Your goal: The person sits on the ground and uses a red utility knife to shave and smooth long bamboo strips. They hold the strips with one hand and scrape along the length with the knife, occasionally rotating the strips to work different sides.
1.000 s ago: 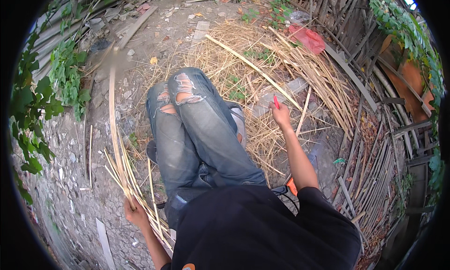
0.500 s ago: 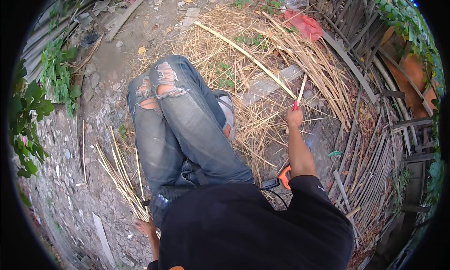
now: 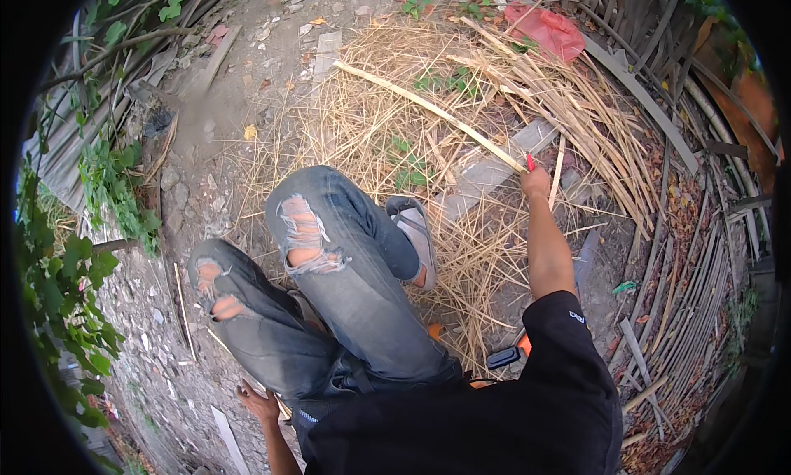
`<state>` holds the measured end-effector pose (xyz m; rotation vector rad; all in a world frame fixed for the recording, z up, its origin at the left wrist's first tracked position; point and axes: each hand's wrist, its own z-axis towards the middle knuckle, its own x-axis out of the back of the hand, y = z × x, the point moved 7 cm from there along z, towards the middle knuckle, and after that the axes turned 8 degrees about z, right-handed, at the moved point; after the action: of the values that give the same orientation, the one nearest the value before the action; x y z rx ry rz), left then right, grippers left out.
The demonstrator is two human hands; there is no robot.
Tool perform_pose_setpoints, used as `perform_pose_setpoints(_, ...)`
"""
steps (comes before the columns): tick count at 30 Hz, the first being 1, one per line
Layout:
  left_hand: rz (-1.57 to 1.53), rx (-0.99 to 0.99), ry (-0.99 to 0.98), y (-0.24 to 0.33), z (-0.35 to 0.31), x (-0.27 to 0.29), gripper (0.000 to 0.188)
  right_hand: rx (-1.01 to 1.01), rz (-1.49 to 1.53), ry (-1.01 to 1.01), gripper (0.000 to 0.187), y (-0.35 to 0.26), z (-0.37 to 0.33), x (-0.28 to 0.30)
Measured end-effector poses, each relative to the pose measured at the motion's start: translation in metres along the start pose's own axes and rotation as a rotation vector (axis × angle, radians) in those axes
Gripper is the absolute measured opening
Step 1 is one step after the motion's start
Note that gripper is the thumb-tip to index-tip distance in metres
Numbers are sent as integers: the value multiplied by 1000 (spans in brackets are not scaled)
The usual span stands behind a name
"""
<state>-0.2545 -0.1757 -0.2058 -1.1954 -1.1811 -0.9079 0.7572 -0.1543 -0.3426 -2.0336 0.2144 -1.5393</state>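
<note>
My right hand (image 3: 535, 181) is closed around a slim red-handled tool (image 3: 530, 159), whose working end I cannot make out. The near end of a long pale split strip (image 3: 428, 110) meets that hand; whether the fingers grip it too is unclear. The strip runs away to the far left over a bed of straw-like shavings (image 3: 371, 129). Low beside my left thigh, my left hand (image 3: 259, 401) has its fingers apart above the stony ground, with nothing visible in them. A few pale sticks show partly behind my leg.
Long split strips (image 3: 593, 121) lie heaped at the far right, near a red plastic bag (image 3: 548, 32). Close to my right side are an orange-handled tool (image 3: 525, 343) and a dark device (image 3: 503, 358). Stacked poles (image 3: 700, 310) line the right; leafy vines (image 3: 70, 294) hang left.
My left knee has swung outward to the left, covering most of the stick bundle there. My left hand has come away from those sticks. The right hand still grips the red-handled tool.
</note>
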Motion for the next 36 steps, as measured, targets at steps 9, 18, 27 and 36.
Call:
perform_pose_setpoints(9, -89, -646, 524, 20, 25, 20, 82, 283, -247, -55, 26, -3, 15, -31)
perform_pose_setpoints(18, -133, -322, 86, 12, 33, -15, 72, 500, -109, -113, 26, -92, 5, 58)
perform_pose_setpoints(27, -626, -149, 50, 5, 63, -37, 62, 609, -198, 83, 38, -221, -79, 237)
perform_pose_setpoints(36, -967, 118, 448, 25, 173, 167, 39, 806, -113, 255, 34, -352, -196, 321)
